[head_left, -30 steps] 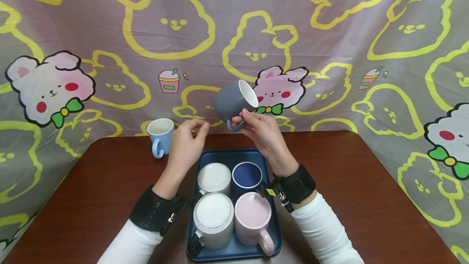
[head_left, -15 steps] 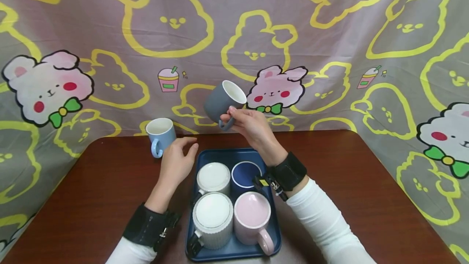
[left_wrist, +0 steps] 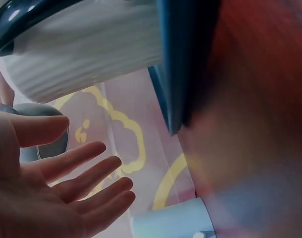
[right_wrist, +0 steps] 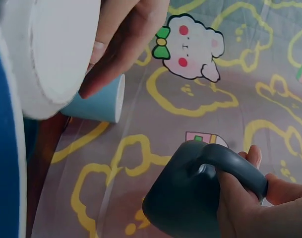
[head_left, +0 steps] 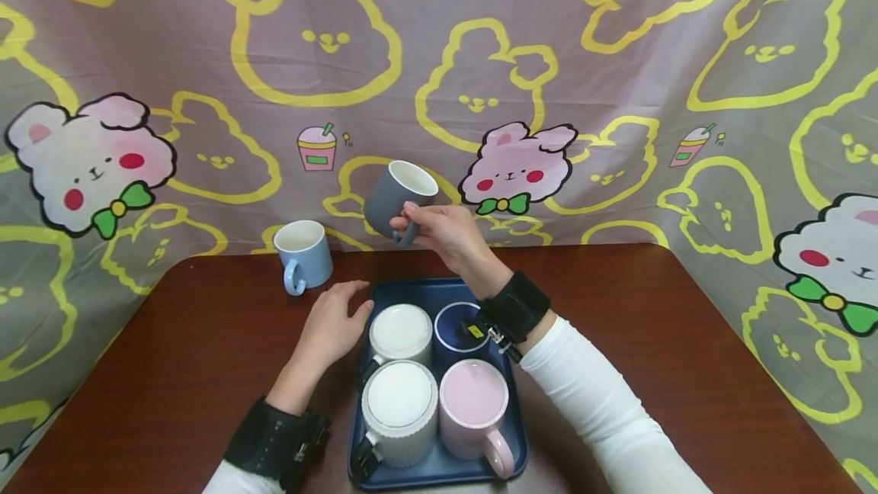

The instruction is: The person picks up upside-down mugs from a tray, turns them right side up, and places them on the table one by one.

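My right hand (head_left: 449, 238) pinches the handle of a dark grey mug (head_left: 394, 200), white inside, held tilted above the table's far edge. In the right wrist view the thumb and fingers grip that mug's handle (right_wrist: 235, 166). My left hand (head_left: 332, 326) has its fingers loosely extended at the left rim of the blue tray (head_left: 439, 471), close to an upturned white mug (head_left: 401, 332). Nothing lies between its fingers in the left wrist view, where the palm (left_wrist: 22, 198) shows. A light blue mug (head_left: 305, 258) stands upright on the table beyond the left hand.
On the tray, the white mug, a navy mug (head_left: 456, 319), a ribbed white mug (head_left: 400, 402) with a black handle and a pink mug (head_left: 473, 402) stand bottom up. A patterned cloth (head_left: 617, 59) hangs behind the brown table (head_left: 638, 334).
My right hand has carried the grey mug leftward, and the mug has turned more upright. The left hand has drawn back toward me, down to the tray's left rim.
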`<action>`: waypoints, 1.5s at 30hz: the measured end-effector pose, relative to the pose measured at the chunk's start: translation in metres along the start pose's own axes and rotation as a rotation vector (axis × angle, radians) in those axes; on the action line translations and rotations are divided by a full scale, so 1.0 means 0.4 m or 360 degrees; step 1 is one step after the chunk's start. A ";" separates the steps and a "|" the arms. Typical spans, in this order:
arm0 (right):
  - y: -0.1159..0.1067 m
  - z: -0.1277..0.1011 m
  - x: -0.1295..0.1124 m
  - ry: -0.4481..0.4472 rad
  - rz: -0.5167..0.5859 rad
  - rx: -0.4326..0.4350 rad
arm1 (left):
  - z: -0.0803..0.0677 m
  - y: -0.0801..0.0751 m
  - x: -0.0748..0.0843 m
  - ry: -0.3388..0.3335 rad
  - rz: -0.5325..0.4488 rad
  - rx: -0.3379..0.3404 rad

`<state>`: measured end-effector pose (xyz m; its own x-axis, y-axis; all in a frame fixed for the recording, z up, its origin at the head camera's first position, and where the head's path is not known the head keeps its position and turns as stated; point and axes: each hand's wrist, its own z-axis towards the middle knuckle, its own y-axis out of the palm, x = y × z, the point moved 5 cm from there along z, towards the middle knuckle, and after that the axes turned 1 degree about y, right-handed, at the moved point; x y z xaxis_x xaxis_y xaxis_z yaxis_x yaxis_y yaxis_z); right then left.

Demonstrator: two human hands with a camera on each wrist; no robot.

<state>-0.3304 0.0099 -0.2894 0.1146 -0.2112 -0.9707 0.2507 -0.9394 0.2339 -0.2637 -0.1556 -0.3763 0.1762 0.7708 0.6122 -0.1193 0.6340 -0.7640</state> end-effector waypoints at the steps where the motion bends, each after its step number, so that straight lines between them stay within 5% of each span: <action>1: 0.003 0.003 0.002 0.0010 -0.0003 -0.0003 | -0.001 0.002 -0.003 -0.0001 0.0015 -0.0017; 15: 0.036 0.057 0.037 0.0206 -0.0063 0.0065 | -0.026 0.015 -0.033 -0.0091 0.0083 -0.0201; 45: 0.124 0.154 0.107 0.0409 0.0005 0.0164 | -0.079 -0.022 -0.066 -0.0103 0.0180 -0.0248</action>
<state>-0.3723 -0.0624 -0.3227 0.3588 -0.1512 -0.9211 0.1521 -0.9641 0.2176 -0.2364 -0.1833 -0.3923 0.1064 0.8423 0.5285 0.0185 0.5297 -0.8480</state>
